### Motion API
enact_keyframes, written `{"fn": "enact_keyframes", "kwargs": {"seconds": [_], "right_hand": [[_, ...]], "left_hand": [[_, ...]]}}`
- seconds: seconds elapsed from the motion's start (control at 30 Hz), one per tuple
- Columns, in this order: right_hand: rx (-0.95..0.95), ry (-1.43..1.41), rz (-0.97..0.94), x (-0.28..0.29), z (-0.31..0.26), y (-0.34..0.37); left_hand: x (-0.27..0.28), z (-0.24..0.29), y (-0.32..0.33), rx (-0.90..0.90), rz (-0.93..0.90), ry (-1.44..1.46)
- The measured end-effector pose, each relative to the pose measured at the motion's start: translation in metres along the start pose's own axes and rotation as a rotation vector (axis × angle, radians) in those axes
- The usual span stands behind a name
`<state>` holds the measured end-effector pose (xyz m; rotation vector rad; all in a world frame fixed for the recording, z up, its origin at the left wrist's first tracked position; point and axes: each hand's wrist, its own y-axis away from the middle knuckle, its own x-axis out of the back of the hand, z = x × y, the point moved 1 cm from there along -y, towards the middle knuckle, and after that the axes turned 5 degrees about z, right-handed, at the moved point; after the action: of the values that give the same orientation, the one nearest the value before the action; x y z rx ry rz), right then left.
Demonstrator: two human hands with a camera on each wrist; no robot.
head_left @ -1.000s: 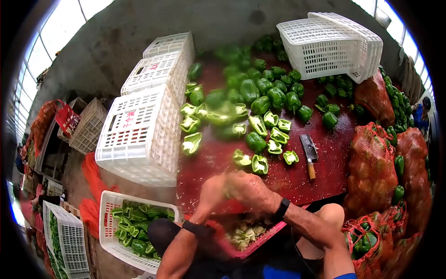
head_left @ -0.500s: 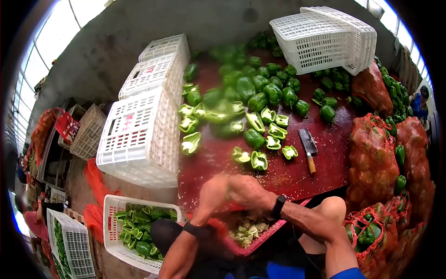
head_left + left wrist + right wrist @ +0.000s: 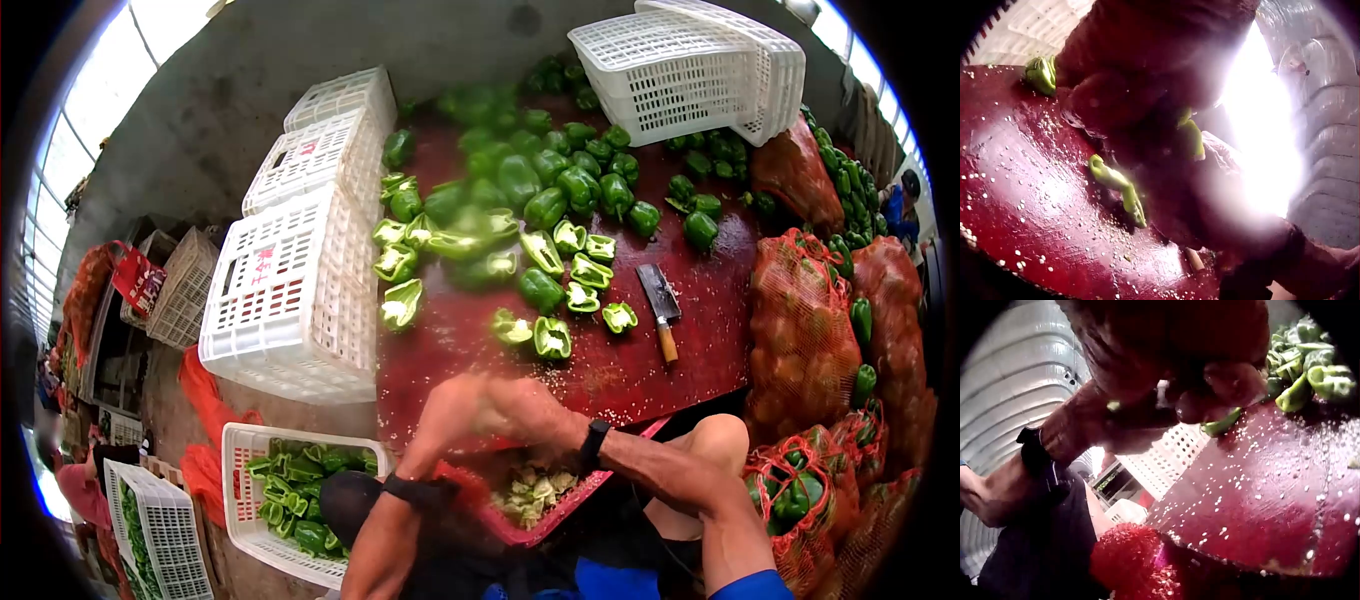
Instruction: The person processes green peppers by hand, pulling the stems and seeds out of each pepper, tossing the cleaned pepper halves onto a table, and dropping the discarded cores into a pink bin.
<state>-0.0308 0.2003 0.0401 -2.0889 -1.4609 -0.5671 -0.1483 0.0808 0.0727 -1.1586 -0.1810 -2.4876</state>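
Both hands meet over the near edge of the red table [image 3: 620, 380], blurred in the head view. My left hand [image 3: 452, 408] has its fingers curled against those of my right hand [image 3: 530, 408]. Between them the left wrist view shows a bit of green bell pepper [image 3: 1192, 139]; the hands hide most of it. A curved green strip [image 3: 1119, 187] shows along the hands' edge there. Beyond the hands lie cut pepper halves [image 3: 552, 338], with white seeds scattered about. A cleaver [image 3: 660, 300] with a wooden handle rests to their right.
Below the hands sits a pink-red tub [image 3: 600, 492] with pale pepper cores. A white crate [image 3: 235, 500] of cut peppers stands at left. Stacked white crates [image 3: 290, 290] line the table's left side. Whole peppers [image 3: 580, 190] pile up behind; red mesh sacks [image 3: 805, 340] stand at right.
The head view has shifted slightly, so the table and crates sit a little differently in it. Both hands stay together over the table's near edge; the cut halves and cleaver keep their places.
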Motion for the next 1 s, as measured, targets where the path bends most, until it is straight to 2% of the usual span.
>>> {"fn": "enact_keyframes", "kwargs": {"seconds": [0.07,0.1,0.2,0.33,0.43,0.5,0.53,0.6,0.63,0.73,0.8,0.83,0.87,0.9,0.93,0.97,1.0], "right_hand": [[0.025,-0.039,0.119,-0.006,-0.002,-0.002],[-0.023,-0.139,0.080,-0.003,0.000,0.002],[-0.056,-0.141,0.004,0.005,0.001,0.000],[-0.078,-0.372,0.027,0.021,-0.015,0.001],[0.344,-0.238,-0.010,0.031,-0.006,-0.002],[0.421,-0.179,-0.055,0.039,0.003,-0.005],[0.461,-0.147,-0.076,0.040,0.008,-0.006],[0.298,-0.431,0.056,0.038,0.014,-0.002],[0.018,-0.713,-0.014,0.039,0.012,-0.001],[-0.388,-1.119,-0.088,0.052,0.004,0.003],[-0.456,-1.368,-0.106,0.064,-0.008,-0.001],[-0.369,-0.799,-0.271,0.071,-0.010,-0.008],[-0.221,-0.236,-0.421,0.078,-0.011,-0.015],[0.204,0.021,-0.283,0.071,-0.001,-0.015],[0.619,0.275,-0.130,0.062,0.004,-0.008],[0.173,-0.055,-0.127,0.058,-0.008,-0.007],[0.185,-0.103,-0.038,0.049,-0.013,-0.010]], "left_hand": [[-0.007,-0.012,0.000,-0.043,0.056,0.075],[-0.011,-0.018,0.001,-0.064,0.085,0.113],[-0.006,-0.011,-0.001,-0.212,0.125,0.006],[-0.007,-0.013,0.000,-0.290,0.132,0.002],[-0.006,-0.011,0.001,-0.315,0.118,0.032],[-0.003,-0.007,0.000,-0.327,0.115,0.038],[-0.002,-0.006,-0.001,-0.292,0.119,0.166],[-0.001,-0.004,-0.004,-0.231,0.141,0.360],[0.000,-0.004,-0.006,-0.204,0.162,0.429],[0.000,-0.013,-0.006,-0.142,0.246,0.521],[-0.001,-0.024,-0.003,-0.078,0.347,0.529],[0.000,-0.020,-0.003,-0.028,0.434,0.511],[0.001,-0.017,-0.003,0.122,0.397,0.844],[0.002,-0.013,-0.003,0.286,0.411,1.181],[0.002,-0.011,-0.005,0.292,0.460,1.167],[-0.001,-0.009,-0.006,0.299,0.506,1.154],[-0.005,-0.006,-0.007,0.308,0.550,1.144]]}}
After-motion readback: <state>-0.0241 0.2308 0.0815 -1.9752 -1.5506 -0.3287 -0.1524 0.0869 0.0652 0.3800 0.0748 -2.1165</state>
